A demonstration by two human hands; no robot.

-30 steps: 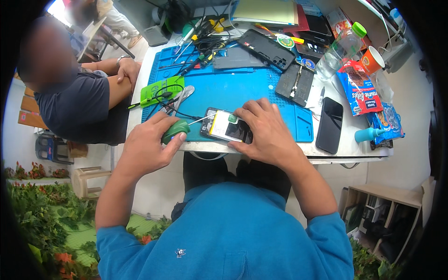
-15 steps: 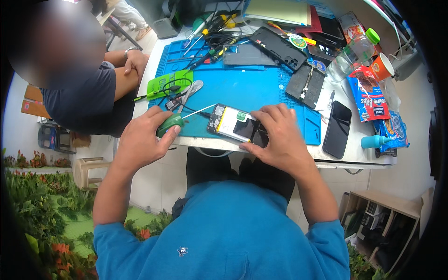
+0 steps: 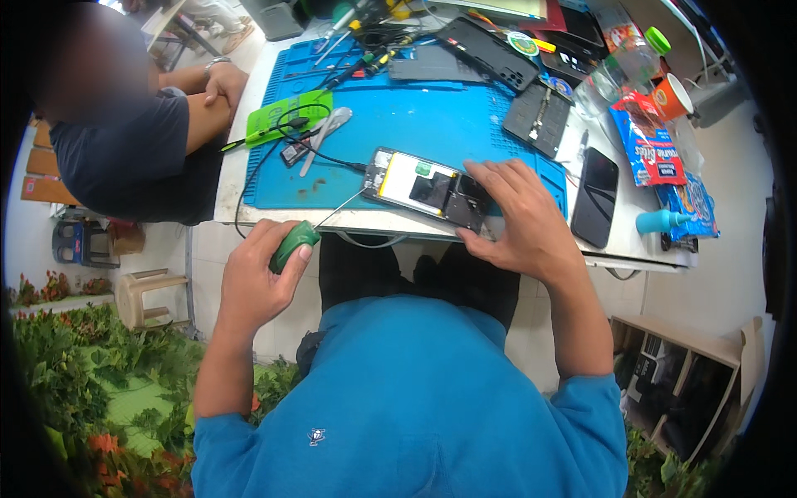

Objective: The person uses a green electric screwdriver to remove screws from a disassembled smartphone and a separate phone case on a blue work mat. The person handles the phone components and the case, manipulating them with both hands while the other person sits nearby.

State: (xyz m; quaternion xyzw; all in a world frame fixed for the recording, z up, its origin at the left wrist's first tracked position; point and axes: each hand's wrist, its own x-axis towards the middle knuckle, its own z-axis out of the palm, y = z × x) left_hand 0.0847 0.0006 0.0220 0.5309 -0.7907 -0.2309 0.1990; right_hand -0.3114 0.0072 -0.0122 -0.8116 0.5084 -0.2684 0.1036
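Observation:
My left hand [image 3: 256, 278] is closed round the green handle of a screwdriver [image 3: 294, 246] in front of the table edge. Its thin metal shaft slants up and right, with the tip at the left end of an opened phone [image 3: 404, 178]. The phone's inside faces up, showing a white battery, dark parts and bare circuitry. Across its right end lies my right hand [image 3: 525, 220], fingers at the far edge and thumb at the near edge. A black cable [image 3: 336, 159] runs to the phone's left end.
Under the phone is a blue mat [image 3: 398, 120]. Tweezers [image 3: 325, 141] and a green packet [image 3: 278, 119] lie left. A dark phone [image 3: 596, 197], snack bags [image 3: 646, 141], a bottle [image 3: 616, 81] and a paper cup [image 3: 671, 98] stand right. Another person [image 3: 137, 149] sits at the left.
The screwdriver has come down toward me, its tip now at the phone's near left corner. My right hand has shifted slightly, with the phone's right end more exposed. The whole view has shifted.

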